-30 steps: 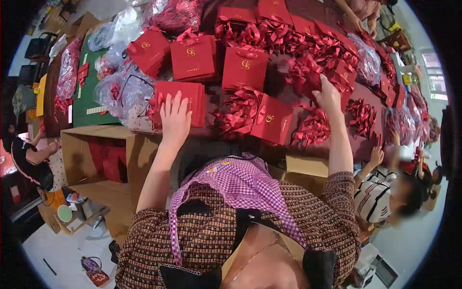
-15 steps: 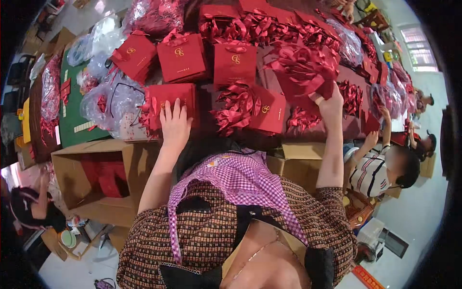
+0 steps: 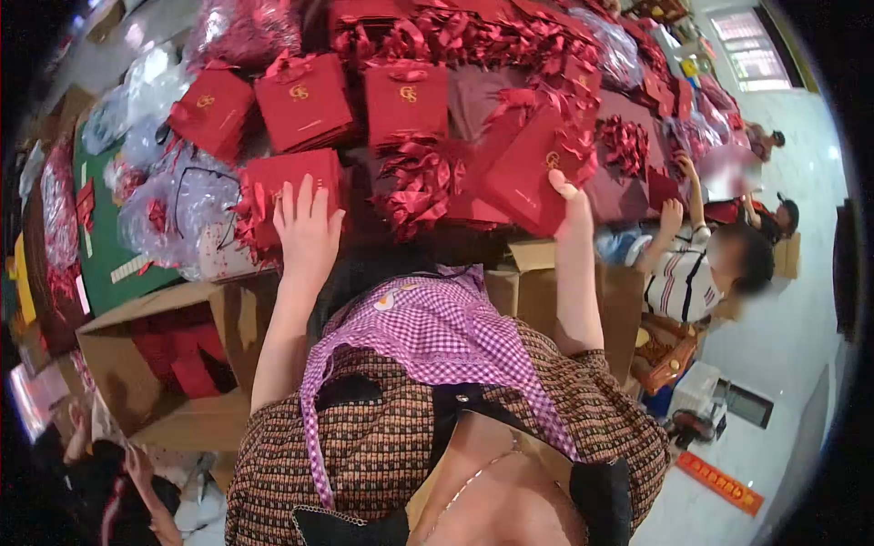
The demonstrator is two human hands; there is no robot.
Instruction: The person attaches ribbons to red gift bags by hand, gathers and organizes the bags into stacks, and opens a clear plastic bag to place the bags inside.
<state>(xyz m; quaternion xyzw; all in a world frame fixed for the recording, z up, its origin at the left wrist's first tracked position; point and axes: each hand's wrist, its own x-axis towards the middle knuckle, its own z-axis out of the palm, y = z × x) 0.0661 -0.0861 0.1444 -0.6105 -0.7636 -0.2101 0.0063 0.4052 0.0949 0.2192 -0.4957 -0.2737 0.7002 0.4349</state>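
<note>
My left hand [image 3: 307, 218] lies with fingers spread on a stack of red paper gift bags [image 3: 266, 173] with red ribbon at its left side. With its thumb on top, my right hand [image 3: 572, 205] grips a bundle of red gift bags [image 3: 526, 177], tilted, gold letters showing near the thumb. The fingers under the bundle are hidden. Beneath and left of that bundle, other red bags stick out, next to a heap of red ribbon handles [image 3: 419, 191]. Behind my hands lie a middle bag stack [image 3: 407, 105], another stack [image 3: 305, 105] and a tilted one [image 3: 211, 114].
An open cardboard box [image 3: 168, 414] holding red bags stands at my lower left. Clear plastic bags [image 3: 173, 214] lie on the green surface [image 3: 127, 259]. At right sits a person in a striped shirt [image 3: 683, 282]; another person [image 3: 118, 491] is at lower left.
My right hand has brought the bundle down and left, turning it from ribbon side to printed face. The left hand stays on its stack. The camera view has shifted.
</note>
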